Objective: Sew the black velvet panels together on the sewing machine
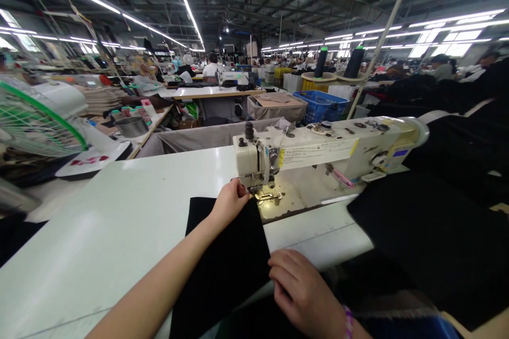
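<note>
A black fabric piece [226, 254] lies on the white table, its far corner close to the needle area of a cream sewing machine [254, 161]. My left hand [231, 202] reaches over the fabric to the presser foot, fingertips pinched together beside it; whatever sits between them is too small to tell. Near the front edge of the table, my right hand [298, 287] is closed on the right edge of the black fabric, fingers curled. A purple and white band circles the right wrist. A metal guide [269, 196] shows on the machine bed beside the needle.
A green-rimmed fan [43, 116] stands at the left, near a metal bowl [131, 126]. Dark cloth [437, 233] is heaped at the right. Two black thread cones [353, 62] and a blue basket [323, 106] are behind the machine. Other people work farther back.
</note>
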A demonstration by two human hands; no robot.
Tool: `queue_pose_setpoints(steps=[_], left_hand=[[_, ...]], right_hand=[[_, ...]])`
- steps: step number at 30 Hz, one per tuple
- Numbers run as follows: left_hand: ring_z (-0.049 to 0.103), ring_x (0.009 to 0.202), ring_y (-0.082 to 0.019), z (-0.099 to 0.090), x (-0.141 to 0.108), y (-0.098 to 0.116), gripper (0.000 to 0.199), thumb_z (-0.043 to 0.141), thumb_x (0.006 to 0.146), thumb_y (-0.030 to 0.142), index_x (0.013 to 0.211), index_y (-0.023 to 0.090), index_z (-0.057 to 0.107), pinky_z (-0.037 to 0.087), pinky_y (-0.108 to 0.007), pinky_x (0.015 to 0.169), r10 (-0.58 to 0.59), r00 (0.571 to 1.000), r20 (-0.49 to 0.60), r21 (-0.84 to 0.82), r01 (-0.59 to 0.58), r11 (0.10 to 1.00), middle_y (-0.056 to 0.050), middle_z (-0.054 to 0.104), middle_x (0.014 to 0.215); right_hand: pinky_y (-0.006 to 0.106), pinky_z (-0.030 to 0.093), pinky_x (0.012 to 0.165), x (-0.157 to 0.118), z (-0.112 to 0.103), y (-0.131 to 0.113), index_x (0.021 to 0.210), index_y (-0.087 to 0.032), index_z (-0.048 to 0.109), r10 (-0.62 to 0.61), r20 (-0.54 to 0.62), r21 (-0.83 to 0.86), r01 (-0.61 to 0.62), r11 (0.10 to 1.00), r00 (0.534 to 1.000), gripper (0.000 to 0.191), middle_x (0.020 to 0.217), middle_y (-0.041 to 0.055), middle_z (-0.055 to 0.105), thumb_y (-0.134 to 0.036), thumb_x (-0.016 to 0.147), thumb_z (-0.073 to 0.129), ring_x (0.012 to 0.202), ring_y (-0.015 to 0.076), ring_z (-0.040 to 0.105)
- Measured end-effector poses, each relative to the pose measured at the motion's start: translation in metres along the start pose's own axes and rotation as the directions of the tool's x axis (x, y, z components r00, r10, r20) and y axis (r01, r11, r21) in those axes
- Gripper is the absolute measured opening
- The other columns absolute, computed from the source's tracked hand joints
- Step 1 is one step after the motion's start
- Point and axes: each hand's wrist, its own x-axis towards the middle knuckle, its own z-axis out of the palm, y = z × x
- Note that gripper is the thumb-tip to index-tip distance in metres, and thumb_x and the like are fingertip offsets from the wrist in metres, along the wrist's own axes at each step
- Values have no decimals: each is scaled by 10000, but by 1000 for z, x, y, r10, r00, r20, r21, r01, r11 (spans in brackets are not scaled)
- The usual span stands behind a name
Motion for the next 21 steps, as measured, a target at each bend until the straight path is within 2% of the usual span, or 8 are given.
queue_pose_setpoints(steps=[2, 4, 5, 7, 9, 12, 17, 21], left_hand=[[604, 900, -248, -6, -24, 13, 87, 642, 797, 159, 832, 187, 567, 482, -377, 815, 38, 998, -40, 52, -36, 998, -70, 630, 893], [604, 906, -246, -11, -61, 26, 39, 621, 846, 184, 817, 198, 599, 498, -388, 830, 151, 987, 45, 65, -154, 986, -69, 638, 907], [615, 851, -223, -12, -82, 30, 107, 570, 883, 171, 790, 206, 610, 520, -359, 786, 274, 946, 172, 37, -284, 958, -57, 648, 872], [658, 897, -209, -14, -118, 33, 148, 538, 889, 133, 887, 218, 658, 568, -322, 790, 463, 816, 347, -54, -475, 878, -66, 704, 969], [668, 1073, -247, -14, -140, 28, 308, 548, 856, 100, 1117, 214, 667, 593, -347, 894, 583, 735, 347, -44, -608, 793, -96, 717, 1166], [622, 1224, -263, -15, -139, 16, 464, 543, 870, 91, 1312, 216, 605, 566, -383, 1014, 642, 713, 283, 23, -674, 738, -96, 678, 1307], [651, 1188, -257, -21, -106, 10, 337, 544, 932, 160, 1239, 213, 672, 557, -418, 1029, 629, 721, 291, 33, -665, 746, -98, 712, 1245], [639, 1204, -275, -23, -90, 5, 310, 536, 944, 201, 1217, 196, 686, 554, -446, 1025, 599, 744, 297, 55, -639, 767, -121, 703, 1252]], right_hand=[[410, 559, 902, 1, -2, -1, 974, -188, 600, -10, 8, -8, 10, 1000, 1000, 318, 1002, 97, 689, 19, 779, 457, 991, 242, 638], [413, 555, 918, 2, -4, -1, 974, -184, 605, -15, 19, -6, 15, 1000, 1000, 314, 1006, 98, 690, 13, 778, 459, 997, 242, 632], [412, 553, 923, 2, -5, -1, 974, -182, 607, -10, 27, 0, 10, 1000, 1000, 311, 1007, 100, 689, 8, 776, 461, 1000, 243, 628], [402, 551, 922, 4, -5, 0, 983, -179, 613, 10, 49, 18, -11, 1000, 999, 306, 1009, 102, 684, -5, 776, 470, 1002, 240, 621], [396, 542, 936, 8, -5, 2, 1012, -173, 621, 32, 69, 31, -34, 999, 997, 313, 1025, 105, 680, -14, 783, 478, 1016, 238, 611], [402, 509, 983, 17, -4, 9, 1056, -163, 630, 61, 85, 22, -63, 998, 995, 323, 1065, 105, 671, -14, 806, 491, 1053, 235, 587], [408, 486, 970, 39, -2, 26, 1033, -191, 664, 115, 97, -82, -107, 991, 989, 292, 1094, 86, 634, -33, 812, 557, 1075, 240, 550], [401, 484, 925, 56, 0, 37, 1011, -190, 683, 126, 113, -174, -105, 979, 986, 243, 1044, 74, 624, -62, 825, 593, 1029, 243, 543]])
